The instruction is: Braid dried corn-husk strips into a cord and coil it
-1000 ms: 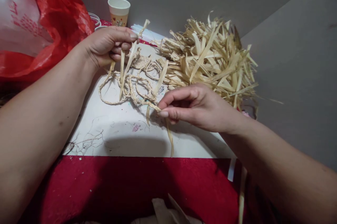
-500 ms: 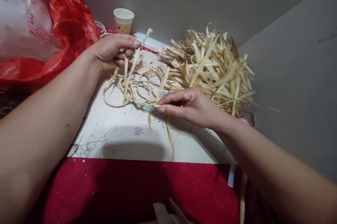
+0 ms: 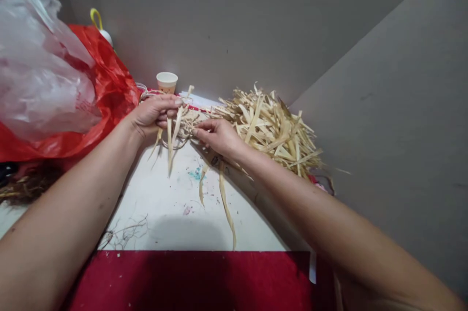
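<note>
My left hand (image 3: pixel 155 112) is closed in a pinch on pale, dry leaf strips (image 3: pixel 176 128), perhaps corn husk. Their short ends stick up past the thumb and longer ends dangle below. Close by on the right, my right hand (image 3: pixel 218 136) pinches part of a braided husk cord (image 3: pixel 186 121). Its loops lie bunched between the two hands, partly covered by the fingers. Below the right hand, a long loose strip (image 3: pixel 227 208) and a shorter one (image 3: pixel 202 186) trail over the white board (image 3: pixel 164 204).
Behind my right hand lies a big heap of dry strips (image 3: pixel 278 135) against the wall. A paper cup (image 3: pixel 166 83) stands at the back. Red and clear plastic bags (image 3: pixel 109 77) fill the left side. Thin root-like fibres (image 3: pixel 126 233) lie near the board's front edge, above red cloth (image 3: pixel 183 281).
My right hand has moved back and left, closer to my left hand, bringing the cord's loops together. The view has tilted upward. The left hand keeps its pinch.
</note>
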`<action>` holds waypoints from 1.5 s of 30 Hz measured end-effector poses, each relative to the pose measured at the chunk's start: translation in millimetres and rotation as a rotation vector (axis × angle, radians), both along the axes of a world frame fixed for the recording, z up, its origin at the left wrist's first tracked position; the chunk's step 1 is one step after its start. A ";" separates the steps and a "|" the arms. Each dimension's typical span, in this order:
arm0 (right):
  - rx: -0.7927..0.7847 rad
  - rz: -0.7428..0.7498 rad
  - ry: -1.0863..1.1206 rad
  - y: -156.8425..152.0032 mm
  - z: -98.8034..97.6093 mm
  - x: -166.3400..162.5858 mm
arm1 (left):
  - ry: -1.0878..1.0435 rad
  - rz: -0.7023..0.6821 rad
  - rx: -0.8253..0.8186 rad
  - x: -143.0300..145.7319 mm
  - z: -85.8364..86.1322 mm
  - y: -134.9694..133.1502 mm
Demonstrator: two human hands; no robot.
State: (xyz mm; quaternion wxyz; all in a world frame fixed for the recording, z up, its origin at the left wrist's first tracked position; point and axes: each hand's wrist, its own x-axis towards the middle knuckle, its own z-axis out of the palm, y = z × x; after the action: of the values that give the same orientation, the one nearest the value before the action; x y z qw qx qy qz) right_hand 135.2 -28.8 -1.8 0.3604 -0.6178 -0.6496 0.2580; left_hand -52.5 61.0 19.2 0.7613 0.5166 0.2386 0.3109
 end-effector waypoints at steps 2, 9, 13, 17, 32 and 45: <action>-0.050 -0.013 -0.019 -6.1 11.0 1.6 | 0.018 -0.029 0.012 2.4 -0.4 -2.8; 0.151 -0.303 0.156 -77.6 70.9 26.3 | 0.077 -0.121 0.018 18.5 -1.2 -19.7; 0.283 -0.422 0.233 -114.2 87.5 54.9 | 0.133 -0.199 0.060 29.8 -3.2 -29.0; 0.289 -0.514 0.345 -134.4 84.7 76.0 | 0.183 -0.222 0.096 39.1 -6.1 -37.4; 0.202 -0.591 0.114 -110.5 57.3 84.5 | 0.209 -0.188 0.083 46.5 -6.4 -46.7; 0.031 -0.632 -0.071 -104.7 31.1 125.7 | 0.239 -0.183 0.043 49.6 -13.4 -44.4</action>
State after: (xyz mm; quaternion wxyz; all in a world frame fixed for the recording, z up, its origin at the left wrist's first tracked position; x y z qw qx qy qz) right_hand 260.9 -133.5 29.3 0.4091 -0.7922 -0.4414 0.1014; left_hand -2.8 16.6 5.8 0.7412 0.5858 0.2728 0.1815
